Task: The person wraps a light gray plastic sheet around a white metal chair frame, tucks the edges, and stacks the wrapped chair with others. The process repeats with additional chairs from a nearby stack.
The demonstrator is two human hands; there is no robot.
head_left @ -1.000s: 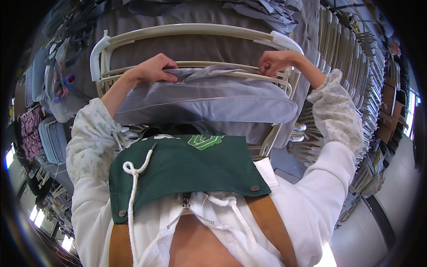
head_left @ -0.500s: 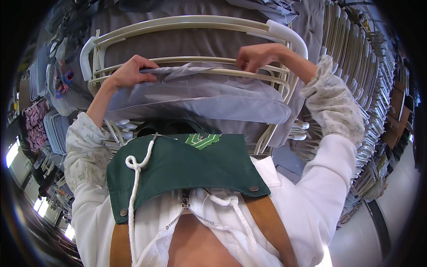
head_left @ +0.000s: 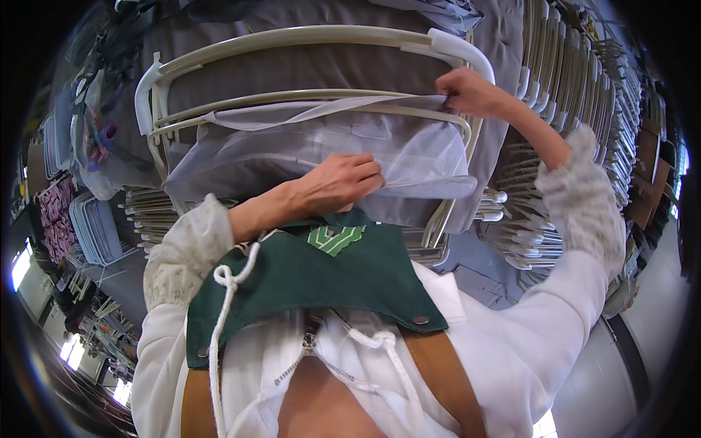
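Observation:
A cream tubular metal frame with white plastic corner pieces lies in front of me. Light grey mesh fabric is draped over its nearer bars, with a flat band running along the upper edge. My right hand is closed on the fabric's edge at the right end of the bar. Closer to my body, my left hand has its fingers closed on the near part of the fabric, right of its middle. The left fingertips are partly hidden.
Stacks of similar cream frames stand to the right. More frames lie under the work on the left. Dark grey cloth covers the surface beneath. At the left are clear plastic and pale folded frames.
My left hand has moved from the left end of the bar down and right to the near fabric. My right hand shifted right, and the fabric's upper edge now stretches toward it.

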